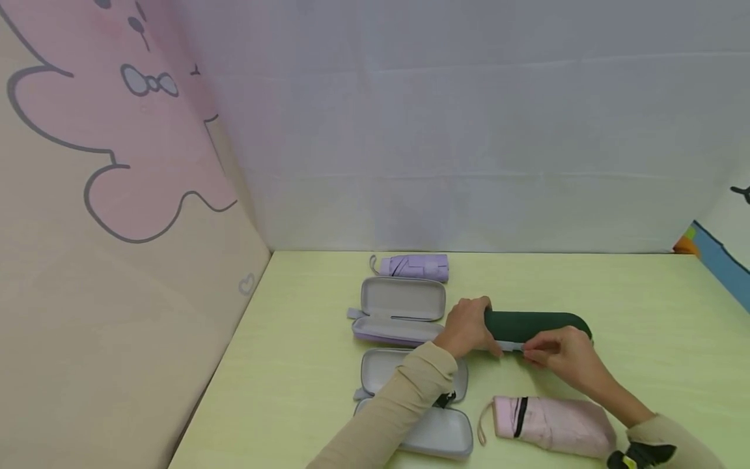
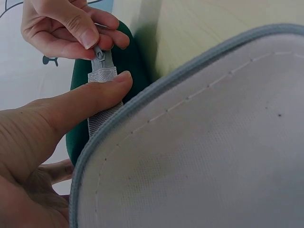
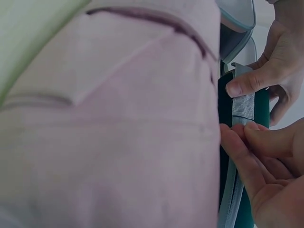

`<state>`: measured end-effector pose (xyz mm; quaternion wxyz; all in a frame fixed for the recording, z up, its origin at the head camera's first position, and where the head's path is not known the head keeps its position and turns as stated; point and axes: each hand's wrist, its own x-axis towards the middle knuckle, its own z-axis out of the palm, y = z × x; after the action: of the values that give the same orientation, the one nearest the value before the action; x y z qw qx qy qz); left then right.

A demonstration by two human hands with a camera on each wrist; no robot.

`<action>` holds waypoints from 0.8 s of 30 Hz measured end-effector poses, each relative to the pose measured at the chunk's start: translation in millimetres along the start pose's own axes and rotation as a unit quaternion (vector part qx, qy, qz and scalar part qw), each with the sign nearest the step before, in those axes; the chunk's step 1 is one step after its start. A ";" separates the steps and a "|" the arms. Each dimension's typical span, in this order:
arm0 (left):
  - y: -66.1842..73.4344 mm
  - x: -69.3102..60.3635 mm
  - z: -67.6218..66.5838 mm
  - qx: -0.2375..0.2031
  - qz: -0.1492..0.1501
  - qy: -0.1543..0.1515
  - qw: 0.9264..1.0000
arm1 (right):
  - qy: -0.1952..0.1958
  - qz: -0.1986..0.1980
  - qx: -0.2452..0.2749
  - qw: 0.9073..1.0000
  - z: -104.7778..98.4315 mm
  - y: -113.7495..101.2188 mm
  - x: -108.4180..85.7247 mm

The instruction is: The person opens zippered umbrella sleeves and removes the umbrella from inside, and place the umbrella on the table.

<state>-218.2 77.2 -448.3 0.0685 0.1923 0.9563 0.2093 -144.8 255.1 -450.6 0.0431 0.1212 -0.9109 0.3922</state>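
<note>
A dark green zip case (image 1: pixel 530 322) is held in both hands above the right half of the table. My left hand (image 1: pixel 467 327) grips its left end, with the thumb pressed on the grey fabric tab (image 2: pixel 103 75). With thumb and fingertips my right hand (image 1: pixel 565 355) pinches the zipper pull (image 2: pixel 99 54) beside that tab. The grey zip (image 3: pixel 231 194) runs along the side of the case in the right wrist view. Whether the far end is zipped is hidden by the right hand.
Two opened cases with grey linings, an upper one (image 1: pixel 404 298) and a lower one (image 1: pixel 439 430), lie left of the hands. A folded purple umbrella (image 1: pixel 418 267) lies behind them. Below the right hand lies a folded pink umbrella (image 1: pixel 553 423). A pale wall (image 1: pixel 469 163) bounds the table's back.
</note>
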 end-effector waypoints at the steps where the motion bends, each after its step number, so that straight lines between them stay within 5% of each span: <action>1: -0.3 0.4 -0.1 0.001 0.000 0.001 1.000 | 0.002 -0.003 -0.007 1.000 0.3 -0.1 0.8; 12: 1.8 2.4 0.5 -0.003 0.008 -0.004 1.000 | 0.021 -0.068 -0.043 0.997 8.8 -0.5 4.9; 24: 1.4 2.4 0.4 -0.019 0.004 -0.006 1.000 | 0.023 -0.023 -0.038 0.999 9.3 -1.2 6.7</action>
<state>-219.8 79.5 -448.2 0.0770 0.1965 0.9509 0.2266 -150.9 246.3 -455.0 0.0781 0.1312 -0.9208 0.3590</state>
